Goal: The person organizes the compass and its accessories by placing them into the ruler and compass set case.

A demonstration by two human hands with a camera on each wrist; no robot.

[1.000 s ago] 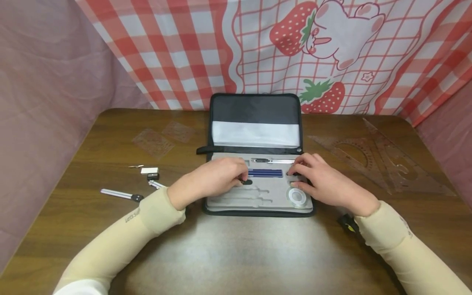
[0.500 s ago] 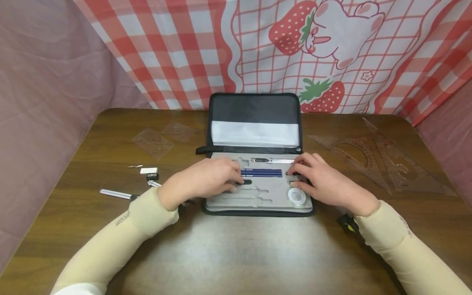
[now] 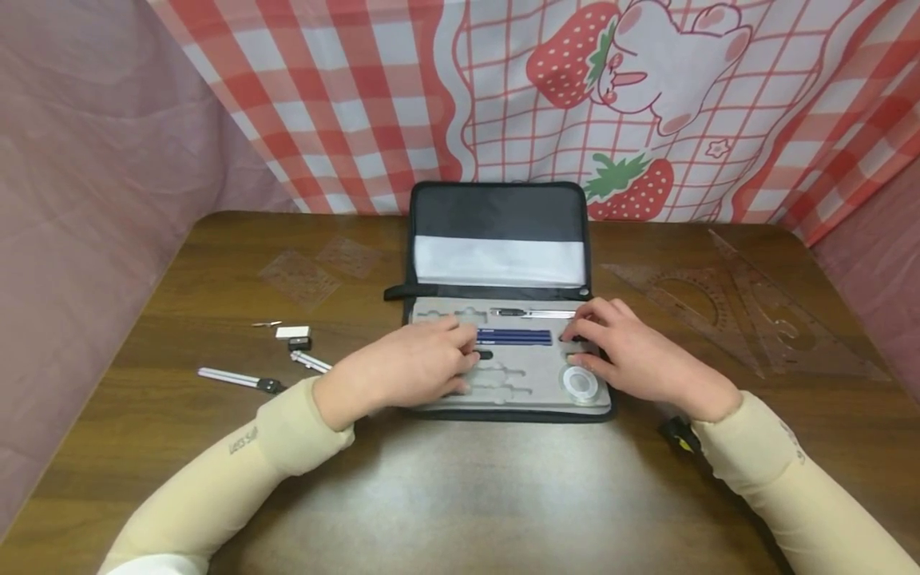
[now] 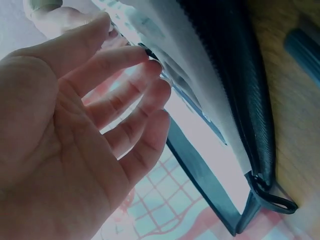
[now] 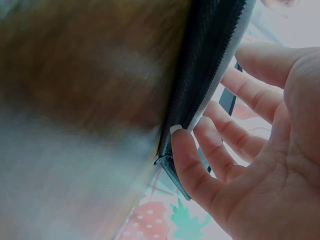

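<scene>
A black zip case lies unfolded, its grey moulded tray facing up. My left hand is over the tray's left half, fingers loosely bent. At its fingertips a small dark oblong piece sits in a slot, below several dark blue sticks. In the left wrist view the thumb stands apart from the index finger. My right hand rests at the tray's right edge, fingers spread and slightly bent, by a round white disc. A silver drawing instrument occupies the top slot.
On the left lie a white eraser, a black sharpener and a silver compass. Clear stencils lie behind them. At right are a transparent protractor and set squares; a black and yellow object is near the right sleeve.
My left hand's fingers have come off the small dark piece and spread apart, the hand drawing slightly left. That piece stays in its slot. My right hand has not moved.
</scene>
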